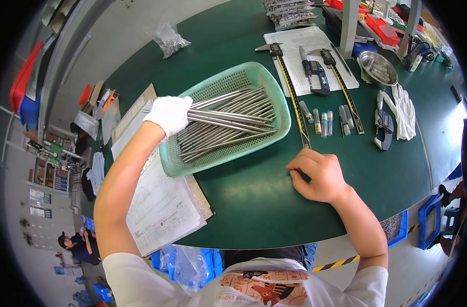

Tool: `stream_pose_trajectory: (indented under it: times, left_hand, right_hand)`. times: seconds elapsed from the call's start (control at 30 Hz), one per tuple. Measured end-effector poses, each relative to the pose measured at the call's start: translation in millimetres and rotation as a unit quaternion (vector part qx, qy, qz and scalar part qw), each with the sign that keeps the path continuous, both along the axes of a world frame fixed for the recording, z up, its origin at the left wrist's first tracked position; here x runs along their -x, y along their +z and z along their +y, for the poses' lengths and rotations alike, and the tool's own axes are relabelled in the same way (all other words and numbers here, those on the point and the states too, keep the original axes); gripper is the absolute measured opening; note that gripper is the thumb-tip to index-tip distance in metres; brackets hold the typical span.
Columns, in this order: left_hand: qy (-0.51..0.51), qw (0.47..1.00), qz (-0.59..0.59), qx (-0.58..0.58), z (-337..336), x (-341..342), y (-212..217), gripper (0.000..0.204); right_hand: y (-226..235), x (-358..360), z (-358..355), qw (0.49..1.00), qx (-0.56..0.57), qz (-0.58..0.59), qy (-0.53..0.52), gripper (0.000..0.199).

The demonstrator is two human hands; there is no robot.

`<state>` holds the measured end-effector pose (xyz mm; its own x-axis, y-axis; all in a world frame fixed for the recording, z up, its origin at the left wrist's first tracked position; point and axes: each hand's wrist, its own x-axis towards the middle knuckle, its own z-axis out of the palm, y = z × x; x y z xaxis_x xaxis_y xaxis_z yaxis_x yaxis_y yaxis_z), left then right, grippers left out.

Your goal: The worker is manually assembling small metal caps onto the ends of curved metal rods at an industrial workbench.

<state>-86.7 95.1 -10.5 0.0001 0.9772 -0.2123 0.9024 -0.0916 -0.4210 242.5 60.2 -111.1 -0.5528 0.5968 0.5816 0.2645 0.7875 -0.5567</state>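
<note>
Two bare arms come up from the bottom of the picture, over a green table (254, 204). Left of them lies a stack of papers (162, 204) on a board.

On the left hand (168, 114) there is a white glove. It is closed around the ends of a bunch of long metal rods (228, 118). The rods stick out to the right, just above a light green basket (277, 102) with little holes. More rods like them lie in the basket in a loose pile (218, 138).

No glove is on the right hand (319, 176). It rests on the table, to the right of the basket and apart from it. Its fingers are curled in and pressed close. It may be pinching something tiny against the table, but I cannot tell, because the fingers hide it.

Farther back lie a long ruler (295, 102), some measuring tools on a sheet of paper (315, 51), a few small tubes (323, 123), a round metal bowl (378, 67) and a spare pair of white gloves (403, 110).

How far along is the work? I think it is near the start or the middle. One bunch is up in the hand, and many rods wait in the basket. No rods lie sorted on the table, and no tool is in use yet.
</note>
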Motion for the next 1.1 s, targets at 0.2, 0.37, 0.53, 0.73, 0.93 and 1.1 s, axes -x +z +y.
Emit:
stream_pose_trajectory:
  times: [0.2,0.37,0.53,0.73,0.93,1.1]
  left_hand:
    - [-0.159,0.962,0.117,-0.191,-25.4,-3.2,34.5,0.004]
    - [-0.318,0.868,0.205,-0.321,-60.5,10.8,81.7,0.009]
    - [-0.433,0.784,0.260,-0.361,-103.3,-7.8,128.8,0.017]
    - [-0.525,0.808,0.039,-0.266,-110.7,-22.2,96.0,0.012]
    - [-0.576,0.778,0.043,-0.249,-92.3,-31.8,61.0,0.012]
    - [-0.565,0.765,0.080,-0.298,-83.4,-43.9,63.3,0.010]
  right_hand:
    - [-4.7,-1.4,3.2,1.000,0.009,0.015,0.001,0.012]
    - [-2.6,-3.0,2.7,0.999,0.025,0.029,-0.016,0.012]
    - [2.1,-0.6,-0.4,0.995,0.066,0.073,-0.010,0.011]
    - [22.9,24.7,-17.2,0.973,0.200,0.103,0.061,0.010]
    - [53.8,86.7,-44.1,0.988,0.126,-0.067,0.059,0.084]
    - [35.3,122.7,-47.4,0.986,0.140,-0.089,0.015,0.076]
